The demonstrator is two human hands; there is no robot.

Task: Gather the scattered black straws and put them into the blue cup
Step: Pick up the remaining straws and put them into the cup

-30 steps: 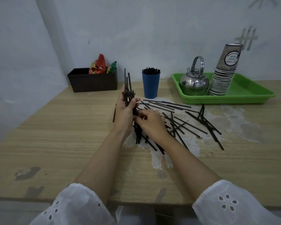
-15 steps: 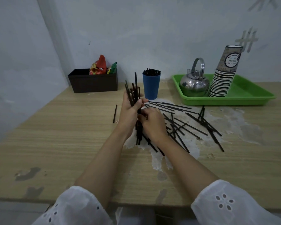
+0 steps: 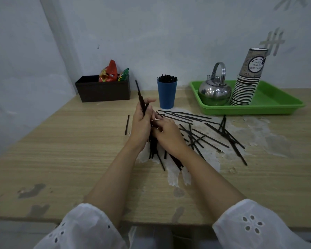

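My left hand (image 3: 141, 123) grips a bundle of black straws (image 3: 142, 102) held nearly upright, its lower ends showing below my wrist. My right hand (image 3: 166, 133) presses against the same bundle from the right, fingers curled on it. Several loose black straws (image 3: 205, 135) lie scattered on the table to the right of my hands. One single straw (image 3: 127, 124) lies apart on the left. The blue cup (image 3: 167, 94) stands behind my hands, with several straws standing in it.
A green tray (image 3: 276, 103) at the back right holds a steel kettle (image 3: 215, 90) and a stack of paper cups (image 3: 248, 81). A dark box (image 3: 102, 90) with snack packets sits at the back left. Walls close the back and left. The table's front edge (image 3: 151, 220) is near me.
The bundle in my left hand has tilted left and its top ends have drawn closer together. My right hand has stayed against it.
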